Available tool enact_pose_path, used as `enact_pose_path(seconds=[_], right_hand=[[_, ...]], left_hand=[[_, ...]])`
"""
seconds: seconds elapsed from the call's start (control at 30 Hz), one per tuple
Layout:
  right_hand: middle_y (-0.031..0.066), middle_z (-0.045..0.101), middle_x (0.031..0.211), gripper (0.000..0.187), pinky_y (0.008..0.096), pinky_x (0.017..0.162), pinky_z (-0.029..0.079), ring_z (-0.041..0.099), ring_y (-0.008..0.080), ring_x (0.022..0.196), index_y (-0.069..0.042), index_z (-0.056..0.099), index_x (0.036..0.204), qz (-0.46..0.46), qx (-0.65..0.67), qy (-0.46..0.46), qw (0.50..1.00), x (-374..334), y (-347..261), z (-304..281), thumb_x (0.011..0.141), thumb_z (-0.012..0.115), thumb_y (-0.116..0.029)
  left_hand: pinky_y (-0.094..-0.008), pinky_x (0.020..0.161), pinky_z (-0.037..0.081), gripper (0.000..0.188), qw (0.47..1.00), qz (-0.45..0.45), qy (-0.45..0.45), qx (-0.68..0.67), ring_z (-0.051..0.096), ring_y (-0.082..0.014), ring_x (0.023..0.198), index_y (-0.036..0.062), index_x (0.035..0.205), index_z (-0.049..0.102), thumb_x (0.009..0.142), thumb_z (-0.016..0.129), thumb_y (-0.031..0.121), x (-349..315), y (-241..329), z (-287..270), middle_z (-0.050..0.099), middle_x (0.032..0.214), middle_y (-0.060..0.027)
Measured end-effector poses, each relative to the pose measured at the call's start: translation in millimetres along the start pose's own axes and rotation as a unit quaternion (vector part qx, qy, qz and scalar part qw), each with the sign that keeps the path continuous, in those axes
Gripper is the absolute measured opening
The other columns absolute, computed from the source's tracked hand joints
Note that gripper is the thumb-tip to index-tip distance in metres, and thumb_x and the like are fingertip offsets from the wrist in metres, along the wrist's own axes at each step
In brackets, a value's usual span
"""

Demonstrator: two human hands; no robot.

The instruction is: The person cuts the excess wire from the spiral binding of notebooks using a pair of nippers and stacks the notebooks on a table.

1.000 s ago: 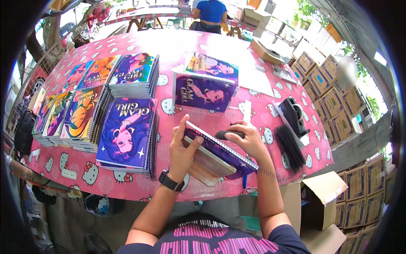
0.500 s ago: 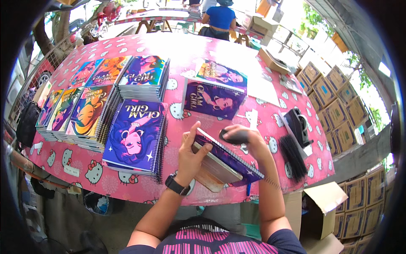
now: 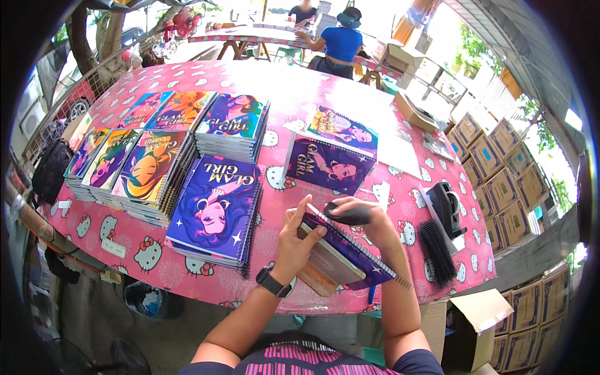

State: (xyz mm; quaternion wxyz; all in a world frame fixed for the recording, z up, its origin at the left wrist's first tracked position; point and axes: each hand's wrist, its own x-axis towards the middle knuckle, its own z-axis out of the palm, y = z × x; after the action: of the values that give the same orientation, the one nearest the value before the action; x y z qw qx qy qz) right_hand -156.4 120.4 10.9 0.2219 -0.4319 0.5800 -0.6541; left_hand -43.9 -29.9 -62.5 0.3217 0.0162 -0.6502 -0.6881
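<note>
My left hand (image 3: 299, 245), with a dark watch on its wrist, grips a purple notebook (image 3: 370, 270), held tilted above the table's near edge. A worn, light-coloured board (image 3: 326, 270) lies against the notebook, under my left fingers. Along the notebook's upper edge runs a row of binding holes, and a loose spiral coil (image 3: 404, 283) sticks out past its lower right end. My right hand (image 3: 373, 220) is bent over this edge near the top, fingers closed. Something black (image 3: 350, 212) covers or sits in those fingers; what they pinch is hidden.
Stacks of spiral notebooks (image 3: 212, 209) stand on the pink patterned table (image 3: 275, 215) at left; more notebooks (image 3: 331, 164) lie ahead. At right are a black tape dispenser (image 3: 445, 203) and a bundle of black coils (image 3: 436, 253). Cartons (image 3: 500, 187) are piled beyond. A person in blue (image 3: 340, 45) is at a far table.
The view has shifted a little, so the table's things appear lower and further right. Both hands keep nearly the same hold on the notebook; the right hand's fingers have moved slightly.
</note>
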Motion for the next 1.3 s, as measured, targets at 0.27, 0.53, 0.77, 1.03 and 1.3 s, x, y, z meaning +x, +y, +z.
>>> enact_pose_path(seconds=[0.27, 0.53, 0.77, 1.03, 1.3], right_hand=[[0.0103, 0.064, 0.114, 0.051, 0.0304, 0.079, 0.046, 0.06, 0.0188, 0.099, 0.0, 0.067, 0.109, 0.136, -0.107, 0.019, 0.985, -3.3, 14.9, 0.4, 0.088, 0.059, -0.046], [0.0098, 0.06, 0.123, 0.054, 0.0369, 0.095, 0.045, 0.058, 0.0207, 0.11, -0.005, 0.056, 0.124, 0.132, -0.194, 0.116, 0.965, -44.1, -58.0, -12.9, 0.08, 0.076, -0.027], [0.0123, 0.063, 0.1, 0.04, 0.0337, 0.08, 0.049, 0.061, 0.0244, 0.09, -0.004, 0.061, 0.112, -0.088, -0.382, 0.168, 0.904, -55.9, -97.2, 64.0, 0.075, 0.076, -0.01], [0.0098, 0.062, 0.088, 0.032, 0.0315, 0.071, 0.049, 0.062, 0.0214, 0.081, -0.004, 0.063, 0.105, -0.107, -0.351, 0.184, 0.912, -53.5, -93.8, 73.1, 0.075, 0.073, -0.006], [0.0084, 0.064, 0.084, 0.025, 0.0296, 0.06, 0.049, 0.062, 0.0198, 0.073, -0.005, 0.068, 0.102, -0.126, -0.386, 0.156, 0.901, -58.5, -99.1, 77.7, 0.079, 0.073, -0.013]], left_hand=[[-0.0248, 0.09, 0.039, 0.068, 1.0, -0.004, -0.011, -0.027, 0.047, -0.0103, 0.098, 0.0084, 0.146, 0.038, 0.086, 0.07, 0.01, -1.1, 5.8, 3.8, 0.045, 0.102, -0.0001], [-0.028, 0.088, 0.043, 0.042, 0.991, -0.056, 0.003, -0.124, 0.056, -0.0121, 0.092, 0.007, 0.122, 0.061, 0.083, 0.074, 0.012, 2.3, 28.7, 3.9, 0.057, 0.098, 0.0001], [-0.0429, 0.107, 0.028, 0.03, 0.995, 0.086, -0.053, 0.004, 0.063, -0.0163, 0.084, 0.0095, 0.099, 0.064, 0.073, 0.078, 0.008, -9.3, 69.8, 27.1, 0.068, 0.093, -0.0017], [-0.0447, 0.111, 0.023, 0.021, 0.994, 0.084, -0.077, -0.007, 0.064, -0.0152, 0.087, 0.0105, 0.093, 0.063, 0.076, 0.075, 0.01, -12.1, 74.7, 24.1, 0.069, 0.089, -0.0005], [-0.0427, 0.096, 0.037, 0.019, 0.991, 0.069, -0.117, -0.001, 0.064, -0.0167, 0.084, 0.0065, 0.094, 0.065, 0.079, 0.075, 0.013, -14.9, 84.1, 18.4, 0.069, 0.091, -0.0038]])
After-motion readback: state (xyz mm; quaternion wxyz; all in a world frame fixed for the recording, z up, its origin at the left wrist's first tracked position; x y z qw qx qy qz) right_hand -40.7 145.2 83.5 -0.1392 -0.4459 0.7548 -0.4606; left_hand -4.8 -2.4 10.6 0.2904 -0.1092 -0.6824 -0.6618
